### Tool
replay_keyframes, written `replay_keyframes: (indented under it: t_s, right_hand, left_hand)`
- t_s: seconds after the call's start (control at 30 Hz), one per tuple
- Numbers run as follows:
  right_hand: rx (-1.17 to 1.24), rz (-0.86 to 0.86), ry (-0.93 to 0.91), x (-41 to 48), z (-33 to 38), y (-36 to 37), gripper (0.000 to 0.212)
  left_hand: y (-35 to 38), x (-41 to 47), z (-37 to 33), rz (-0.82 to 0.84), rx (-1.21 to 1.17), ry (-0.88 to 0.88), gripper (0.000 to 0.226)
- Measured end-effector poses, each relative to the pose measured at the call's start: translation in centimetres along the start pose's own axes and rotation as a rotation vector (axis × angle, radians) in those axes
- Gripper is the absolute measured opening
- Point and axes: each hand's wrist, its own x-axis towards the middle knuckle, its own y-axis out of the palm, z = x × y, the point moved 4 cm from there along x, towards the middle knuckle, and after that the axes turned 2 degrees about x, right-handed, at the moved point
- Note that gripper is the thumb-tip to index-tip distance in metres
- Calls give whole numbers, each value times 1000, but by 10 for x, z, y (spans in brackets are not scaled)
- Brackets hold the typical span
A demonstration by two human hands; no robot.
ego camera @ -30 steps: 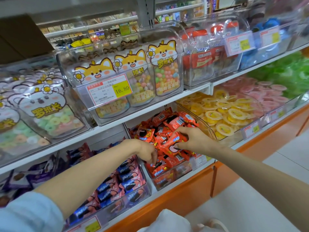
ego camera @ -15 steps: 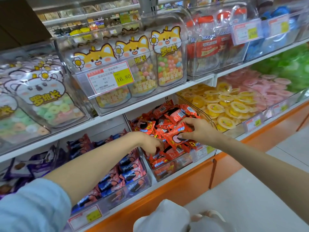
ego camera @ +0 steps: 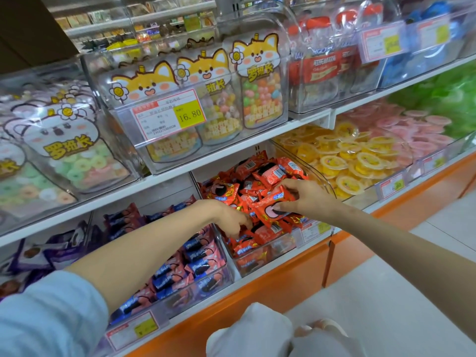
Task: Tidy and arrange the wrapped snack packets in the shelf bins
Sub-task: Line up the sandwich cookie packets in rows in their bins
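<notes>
Light blue sleeve (ego camera: 46, 318) on the left arm, lower left of the frame, ends above the elbow. Right forearm (ego camera: 391, 243) is bare. White clothing (ego camera: 252, 331) at bottom centre.

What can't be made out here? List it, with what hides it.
Head view only.
- Fingertips of the left hand: buried among the red packets, so its grip is unclear.
- Red bin's price label: too small and blurred to read.
- Top-right price tag: blurred by glare.
- The purple packets: cut off by the left edge.
</notes>
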Motion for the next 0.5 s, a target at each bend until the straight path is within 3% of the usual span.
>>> replay_keyframes:
  t_s: [0.13, 0.27, 0.5]
  right_hand:
    - [3, -8, 0, 0, -4, 1, 35]
    - [12, -13, 0, 0, -4, 1, 32]
    - [23, -12, 0, 0, -2, 1, 30]
  left_hand:
    - [1, 2, 0, -1, -63, -9, 59]
    - [-5, 1, -7, -224, 17, 65, 44]
    - [-1, 5, -7, -235, 134, 61, 77]
